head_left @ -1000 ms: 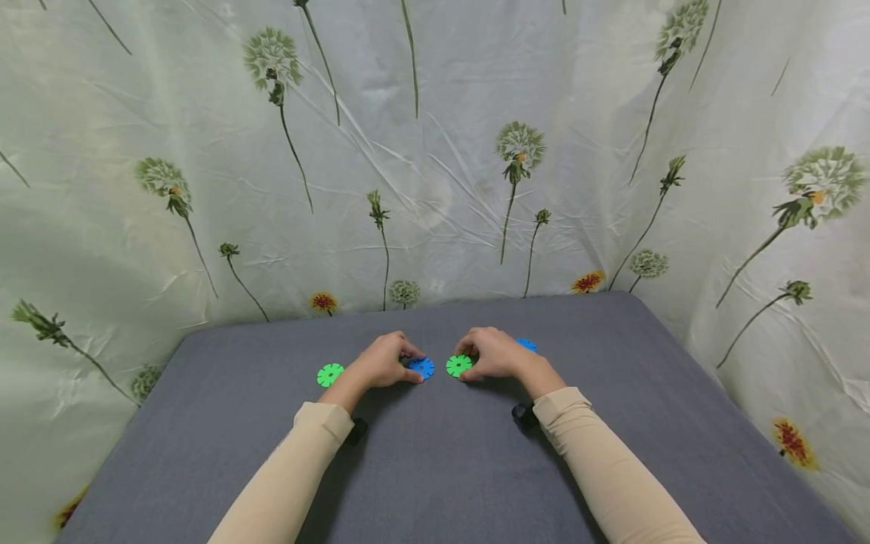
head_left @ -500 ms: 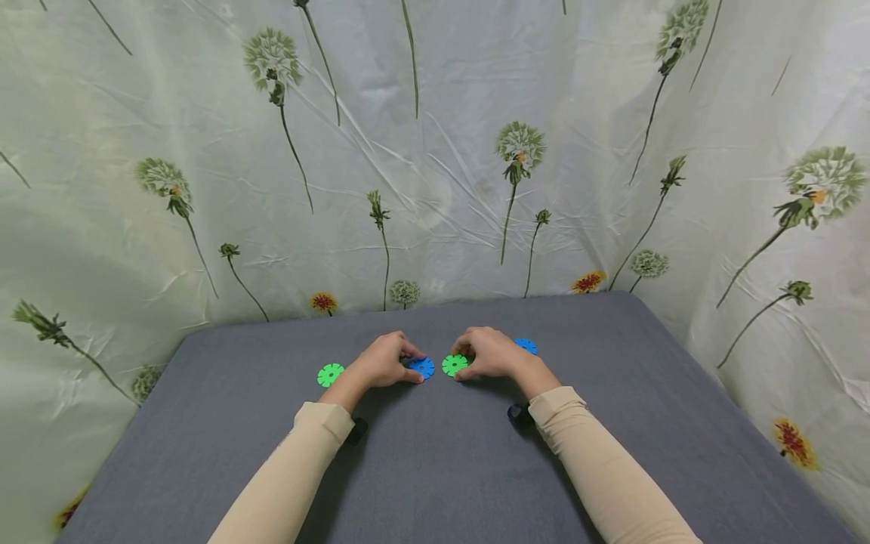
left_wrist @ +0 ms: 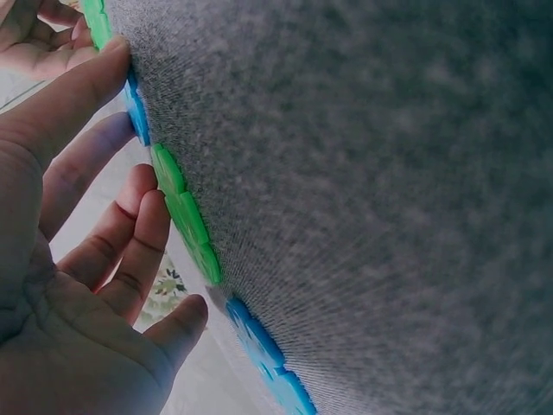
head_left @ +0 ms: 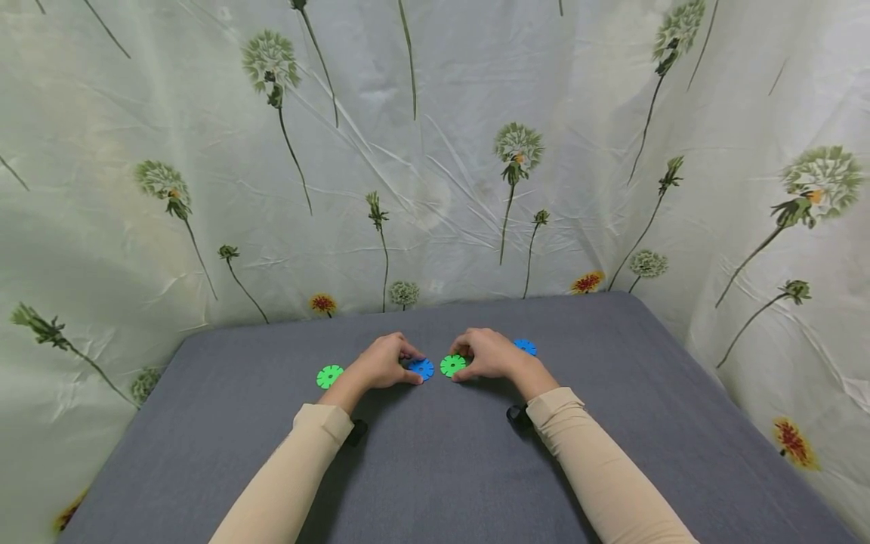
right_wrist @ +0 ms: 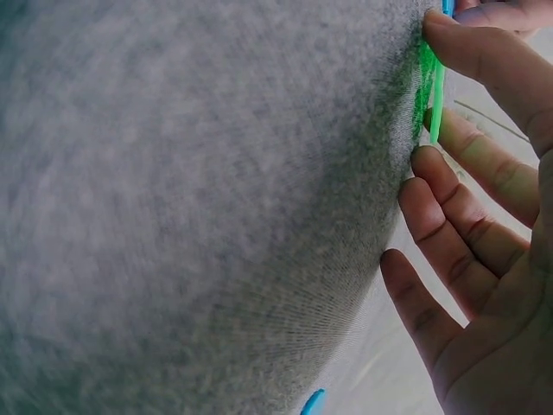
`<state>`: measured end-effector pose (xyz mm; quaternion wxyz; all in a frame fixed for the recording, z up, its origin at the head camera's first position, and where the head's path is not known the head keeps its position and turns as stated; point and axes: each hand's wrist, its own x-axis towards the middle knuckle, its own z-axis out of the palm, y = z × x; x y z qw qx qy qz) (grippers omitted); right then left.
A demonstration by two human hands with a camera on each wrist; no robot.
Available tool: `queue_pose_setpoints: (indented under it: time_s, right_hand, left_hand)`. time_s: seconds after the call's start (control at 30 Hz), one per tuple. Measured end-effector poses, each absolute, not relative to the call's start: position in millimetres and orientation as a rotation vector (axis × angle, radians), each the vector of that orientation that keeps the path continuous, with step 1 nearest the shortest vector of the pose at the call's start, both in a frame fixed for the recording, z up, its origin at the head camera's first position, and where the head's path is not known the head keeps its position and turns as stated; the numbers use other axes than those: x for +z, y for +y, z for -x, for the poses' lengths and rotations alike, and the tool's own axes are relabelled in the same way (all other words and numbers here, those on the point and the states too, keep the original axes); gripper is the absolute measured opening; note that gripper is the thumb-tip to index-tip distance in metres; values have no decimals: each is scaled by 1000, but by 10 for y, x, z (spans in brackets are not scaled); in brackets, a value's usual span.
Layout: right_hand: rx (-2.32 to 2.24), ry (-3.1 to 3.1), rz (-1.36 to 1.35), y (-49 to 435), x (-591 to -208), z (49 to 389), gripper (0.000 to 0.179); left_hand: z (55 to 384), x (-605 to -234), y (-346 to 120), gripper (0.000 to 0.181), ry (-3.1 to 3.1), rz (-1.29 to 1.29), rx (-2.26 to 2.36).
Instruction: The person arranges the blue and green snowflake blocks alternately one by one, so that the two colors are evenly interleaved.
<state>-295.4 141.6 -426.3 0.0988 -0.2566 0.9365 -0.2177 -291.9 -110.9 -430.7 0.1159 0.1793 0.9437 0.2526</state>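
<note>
My left hand (head_left: 384,361) pinches a blue notched plastic disc (head_left: 421,369) between thumb and forefinger, near the middle of the table. Just right of it, my right hand (head_left: 491,355) holds a green notched disc (head_left: 452,366) by its edges, thumb on the near side. A narrow gap separates these two discs in the head view. From the right wrist, the held green disc (right_wrist: 437,104) appears edge-on, slightly off the cloth. Beside my left hand's other fingers lie another green disc (left_wrist: 186,212) and a blue disc (left_wrist: 268,354), mostly hidden from the head view by that hand.
Left of my left wrist lies a green disc (head_left: 329,376). Behind my right hand a blue disc (head_left: 526,347) is partly covered. Grey cloth (head_left: 435,468) covers the table, and a dandelion-print curtain (head_left: 442,166) hangs along its far side.
My right hand has moved slightly left with the green disc, narrowing the gap to the blue one. More of the blue disc behind it shows. My left hand has stayed in place.
</note>
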Motion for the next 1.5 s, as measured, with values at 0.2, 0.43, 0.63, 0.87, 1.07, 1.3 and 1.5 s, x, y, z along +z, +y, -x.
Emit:
queue_pose_setpoints:
  time_s: [0.2, 0.43, 0.63, 0.87, 1.07, 1.3, 1.5]
  right_hand:
    - [-660, 2767, 735, 1402, -4256, 2943, 42]
    - [-674, 2766, 729, 1405, -4259, 2939, 41]
    - [-672, 2765, 730, 1409, -4257, 2934, 41]
    - [-670, 2772, 727, 1411, -4266, 2931, 41]
    - [-665, 2771, 731, 1408, -4259, 2925, 45]
    - [-645, 2709, 778, 1440, -4193, 2924, 52]
    - [-713, 2669, 770, 1528, -4145, 2925, 50]
  left_hand:
    - [2934, -4322, -1116, 35, 2766, -527, 741]
    - [2937, -4325, -1116, 35, 2759, -517, 750]
    - [2934, -4319, -1113, 36, 2763, -533, 741]
    - [2927, -4306, -1106, 37, 2770, -537, 735]
    - [2917, -4300, -1104, 38, 2773, -572, 739]
    - [2924, -4286, -1093, 38, 2779, -622, 714]
    - [2911, -4270, -1084, 42, 2816, -664, 607]
